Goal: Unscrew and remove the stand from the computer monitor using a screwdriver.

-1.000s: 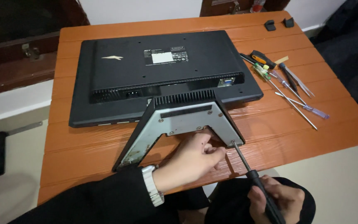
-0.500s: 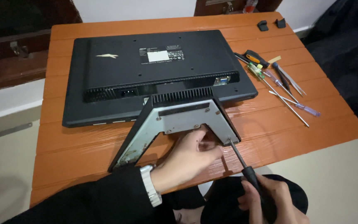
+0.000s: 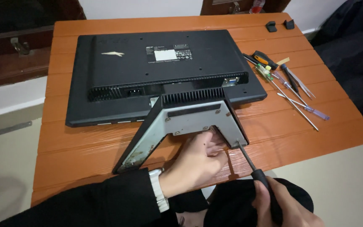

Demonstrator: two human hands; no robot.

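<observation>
Left hand [image 3: 196, 162] presses the stiff metal stand [image 3: 190, 124] of a face-down monitor [image 3: 160, 71] at the table's [image 3: 316, 138] near edge; right hand [image 3: 282, 208], fist closed, holds a screwdriver [image 3: 255, 172] by its handle.

Monitor [image 3: 148, 75] back was matt black plastic, its vents finely ribbed. Stand base [image 3: 190, 120] showed bare grey metal, dull, with rusty speckling near its lower left corner. Table [image 3: 85, 147] was orange-brown wooden planks, grained, with a slight sheen. Screwdriver [image 3: 257, 176] had a dark matt shaft and black handle. Spare tools [image 3: 288, 84] had shiny metal shafts and translucent plastic grips. Sleeve [image 3: 106, 201] was black cloth.
</observation>
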